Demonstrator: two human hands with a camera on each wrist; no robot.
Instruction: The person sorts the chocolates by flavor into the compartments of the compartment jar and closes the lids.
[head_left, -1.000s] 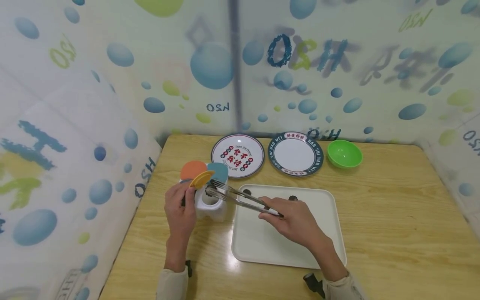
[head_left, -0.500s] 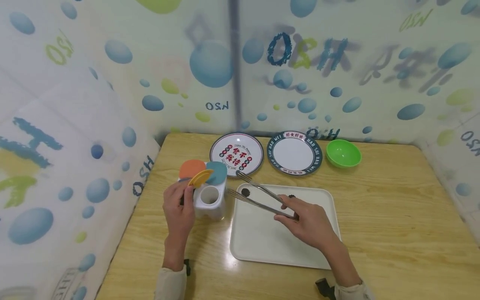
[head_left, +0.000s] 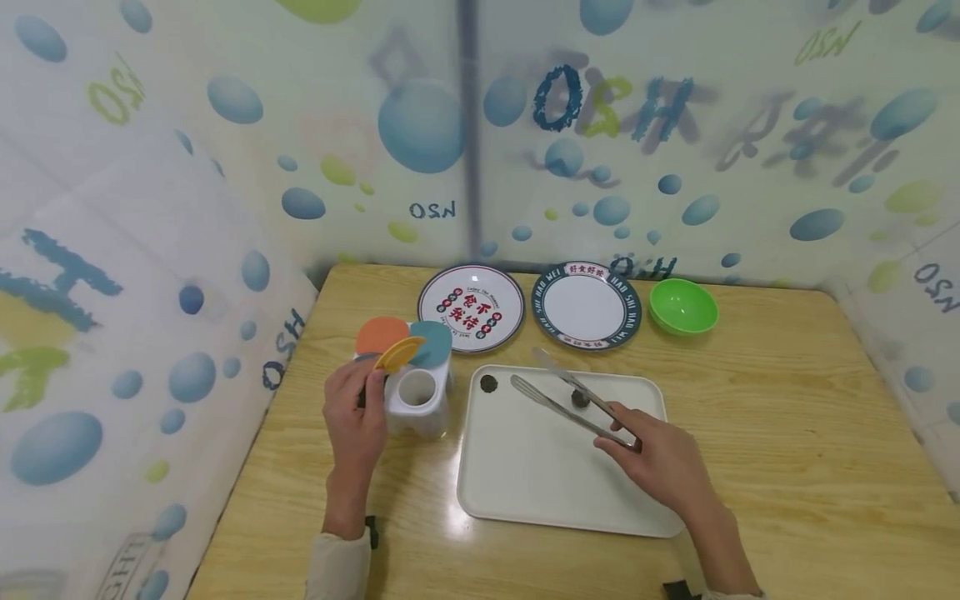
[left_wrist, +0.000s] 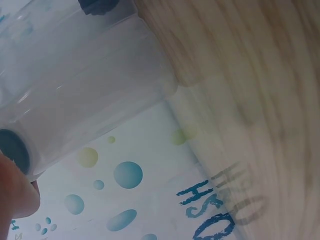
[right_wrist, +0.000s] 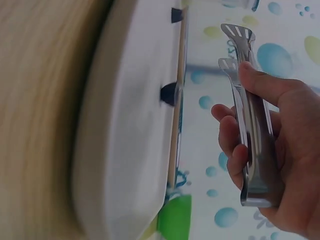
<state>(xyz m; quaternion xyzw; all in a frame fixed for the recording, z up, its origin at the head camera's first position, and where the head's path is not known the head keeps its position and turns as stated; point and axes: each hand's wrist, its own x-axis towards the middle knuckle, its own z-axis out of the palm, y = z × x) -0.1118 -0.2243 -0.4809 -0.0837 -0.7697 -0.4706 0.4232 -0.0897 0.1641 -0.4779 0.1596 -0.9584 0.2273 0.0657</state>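
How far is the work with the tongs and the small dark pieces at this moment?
Done: nothing shows inside the open white container, so I cannot tell. In hand: the right hand holds the tongs, empty, over the white tray; the left hand holds the container. Left: two dark pieces lie on the tray.
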